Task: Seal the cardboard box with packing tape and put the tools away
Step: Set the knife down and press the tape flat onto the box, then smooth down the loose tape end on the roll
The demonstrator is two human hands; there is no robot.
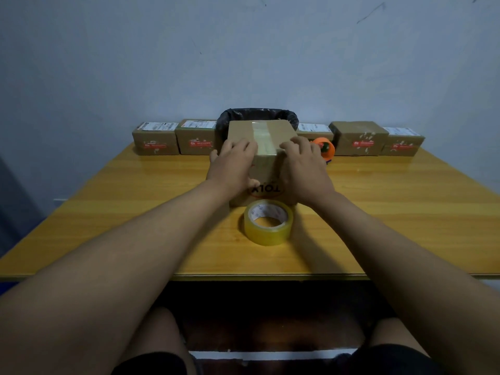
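Pressing both palms on the cardboard box (261, 147) at frame center, head view. My left hand (233, 165) is spread flat over its near-left top edge; my right hand (303, 167) is spread flat over the near-right edge. A tape strip (263, 139) runs down the box top between them. The tape roll (268, 221) lies flat on the table (121, 212), just in front of the box. An orange dispenser (324, 147) sits right of the box, partly hidden.

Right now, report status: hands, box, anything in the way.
Left hand and right hand flat on the cardboard box, pressing beside the tape strip. Tape roll loose in front. Orange dispenser behind right hand.
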